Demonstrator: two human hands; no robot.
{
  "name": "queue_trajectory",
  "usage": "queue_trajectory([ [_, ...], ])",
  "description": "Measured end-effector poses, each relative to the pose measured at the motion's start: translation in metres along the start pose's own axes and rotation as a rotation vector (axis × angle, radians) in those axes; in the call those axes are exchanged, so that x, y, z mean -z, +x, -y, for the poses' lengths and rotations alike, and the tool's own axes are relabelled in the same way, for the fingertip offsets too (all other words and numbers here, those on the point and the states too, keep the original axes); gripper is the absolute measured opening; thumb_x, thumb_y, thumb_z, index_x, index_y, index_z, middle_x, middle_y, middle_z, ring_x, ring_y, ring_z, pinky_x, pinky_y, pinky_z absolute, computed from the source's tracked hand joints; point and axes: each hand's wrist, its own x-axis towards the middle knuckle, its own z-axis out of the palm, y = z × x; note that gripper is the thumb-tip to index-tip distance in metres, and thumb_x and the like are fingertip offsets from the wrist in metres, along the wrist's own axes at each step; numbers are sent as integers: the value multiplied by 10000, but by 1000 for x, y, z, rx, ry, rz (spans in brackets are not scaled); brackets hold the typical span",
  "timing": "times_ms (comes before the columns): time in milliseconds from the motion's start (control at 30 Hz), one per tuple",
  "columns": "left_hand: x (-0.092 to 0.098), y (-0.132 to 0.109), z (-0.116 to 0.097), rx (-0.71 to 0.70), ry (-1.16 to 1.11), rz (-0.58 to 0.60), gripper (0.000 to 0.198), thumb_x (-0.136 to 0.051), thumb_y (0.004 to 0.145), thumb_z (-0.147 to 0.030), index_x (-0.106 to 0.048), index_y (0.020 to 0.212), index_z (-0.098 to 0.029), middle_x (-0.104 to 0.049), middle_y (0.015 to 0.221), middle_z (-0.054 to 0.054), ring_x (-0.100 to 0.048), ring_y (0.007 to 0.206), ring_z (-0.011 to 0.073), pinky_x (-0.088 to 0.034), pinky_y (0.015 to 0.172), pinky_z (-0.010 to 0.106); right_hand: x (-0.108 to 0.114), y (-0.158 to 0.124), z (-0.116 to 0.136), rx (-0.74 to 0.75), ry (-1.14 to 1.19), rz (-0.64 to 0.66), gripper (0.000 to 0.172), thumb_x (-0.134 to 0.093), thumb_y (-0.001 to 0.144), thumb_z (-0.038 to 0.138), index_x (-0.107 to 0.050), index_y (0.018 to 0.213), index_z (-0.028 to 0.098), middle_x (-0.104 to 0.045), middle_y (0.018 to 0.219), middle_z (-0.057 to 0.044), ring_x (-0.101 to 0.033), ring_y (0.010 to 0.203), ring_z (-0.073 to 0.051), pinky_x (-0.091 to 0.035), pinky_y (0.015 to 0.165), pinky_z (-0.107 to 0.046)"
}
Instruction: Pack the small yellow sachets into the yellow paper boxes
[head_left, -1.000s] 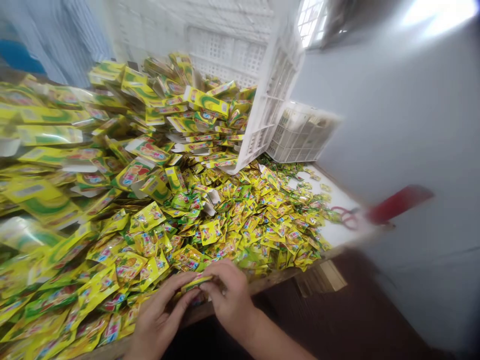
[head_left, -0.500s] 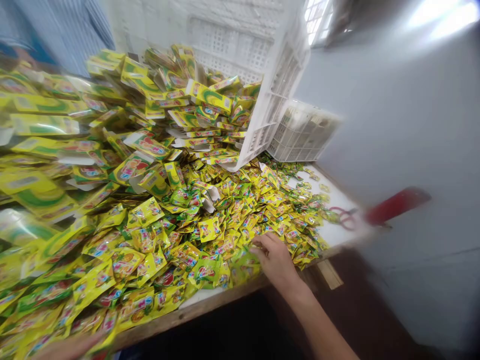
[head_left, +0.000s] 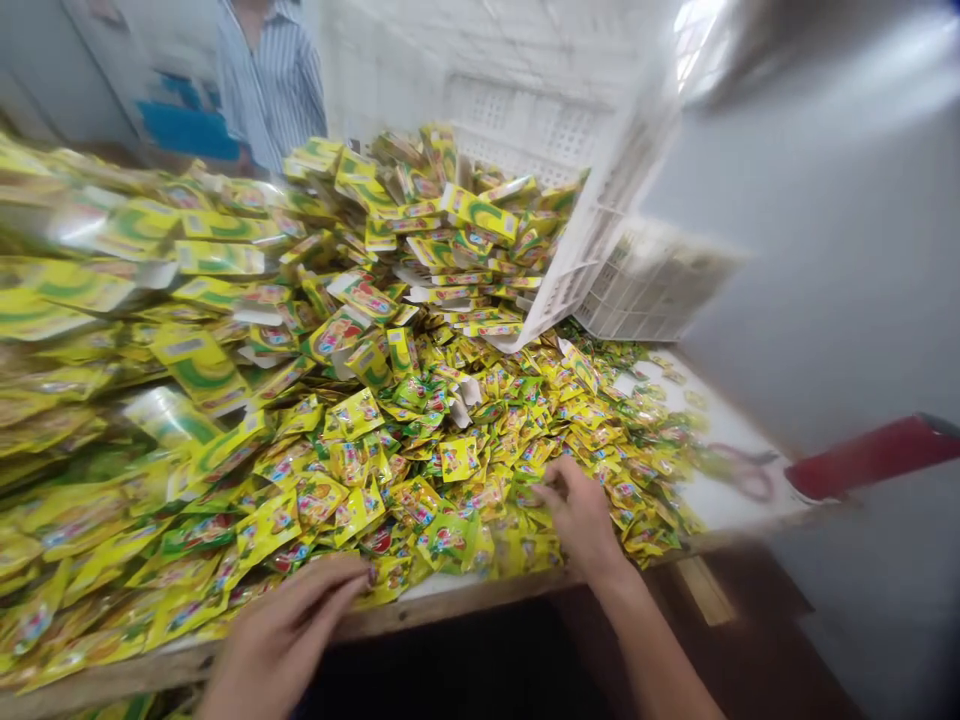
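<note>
Small shiny yellow and green sachets (head_left: 459, 458) cover the table in a thick heap. My right hand (head_left: 589, 520) is over the heap near the front edge, thumb and fingers pinched at a green sachet (head_left: 525, 488). To its left, my left hand (head_left: 281, 635) reaches over the table's front edge. Its fingers are pressed together at the sachets there; whatever lies between the fingertips is hidden. Yellow and green cartons (head_left: 480, 212), some with open flaps, are piled behind the sachets.
A tipped white plastic crate (head_left: 570, 270) stands behind the pile, with another crate (head_left: 645, 285) to its right. Scissors (head_left: 742, 470) and a red cylindrical object (head_left: 874, 458) lie at the right end. A person in a striped shirt (head_left: 274, 85) stands beyond the table (head_left: 450, 597).
The view has swung left, so the pile sits farther right. My left hand has come up from the lower left corner to the front edge. My right hand stays near the same sachets, fingers closed.
</note>
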Motion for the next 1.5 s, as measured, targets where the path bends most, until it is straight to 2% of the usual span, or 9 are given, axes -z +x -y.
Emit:
queue_trajectory([
  [133, -51, 70, -17, 10, 299, 87, 311, -517, 900, -260, -634, 1177, -183, -654, 1177, 122, -681, 922, 274, -546, 783, 379, -9, 3, 13, -267, 528, 55, 334, -747, 690, 310, -622, 973, 186, -562, 726, 27, -538, 578, -137, -499, 482, -254],
  [233, -65, 91, -28, 24, 414, 123, 186, -563, 861, -263, -659, 1007, -201, -664, 1036, 93, -660, 848, 278, -514, 711, 375, -17, 1, 18, -322, 634, 69, 358, -790, 644, 388, -678, 892, 155, -608, 725, 5, -528, 541, -118, -523, 462, -251],
  [333, -57, 87, -27, 67, 177, 29, 155, -623, 839, -377, -666, 822, -229, -689, 881, 42, -637, 879, 265, -482, 785, 353, -25, -2, 22, -326, 681, 55, 360, -801, 636, 426, -679, 835, 151, -625, 712, 2, -531, 538, -109, -500, 442, -218],
  [500, -40, 82, -29, 481, -344, -29, 272, -632, 822, -484, -687, 815, -218, -706, 731, 9, -628, 692, 205, -463, 627, 267, -47, 1, 44, -324, 777, 215, 331, -829, 619, 389, -697, 816, 157, -600, 640, 21, -525, 511, -103, -460, 426, -197],
  [700, -37, 87, -43, 504, -555, -16, 295, -689, 777, -474, -671, 788, -180, -674, 721, 12, -595, 671, 178, -436, 599, 235, -76, 6, 62, -327, 725, 306, 247, -780, 657, 330, -700, 824, 166, -594, 638, 35, -490, 444, -87, -434, 381, -198],
  [1067, -55, 75, -45, 637, -812, -18, 276, -744, 736, -439, -648, 795, -187, -605, 632, -35, -519, 558, 116, -414, 534, 188, -73, -1, 53, -482, 993, 55, 371, -846, 595, 398, -606, 757, 166, -577, 638, 36, -549, 491, -108, -534, 442, -245],
  [1333, -67, 63, -59, 558, -753, -133, 273, -762, 728, -388, -637, 889, -207, -691, 765, 9, -659, 741, 189, -520, 683, 256, -89, -20, 53, -287, 665, 22, 279, -762, 689, 422, -650, 771, 179, -642, 704, -12, -610, 652, -176, -544, 599, -276],
  [1433, -64, 63, -60, 352, -557, -17, 154, -706, 782, -320, -686, 886, -208, -738, 790, 51, -700, 728, 211, -550, 663, 284, -80, -24, 50, -223, 593, 107, 370, -773, 685, 412, -698, 959, 175, -703, 917, -75, -653, 878, -249, -537, 795, -330],
  [1500, -49, 71, -53, 217, -357, 37, 117, -677, 806, -300, -741, 880, -236, -761, 820, 59, -712, 761, 220, -559, 712, 304, -75, -24, 47, -257, 578, 241, 358, -786, 656, 463, -715, 861, 179, -690, 785, -54, -649, 783, -246, -538, 730, -311],
])
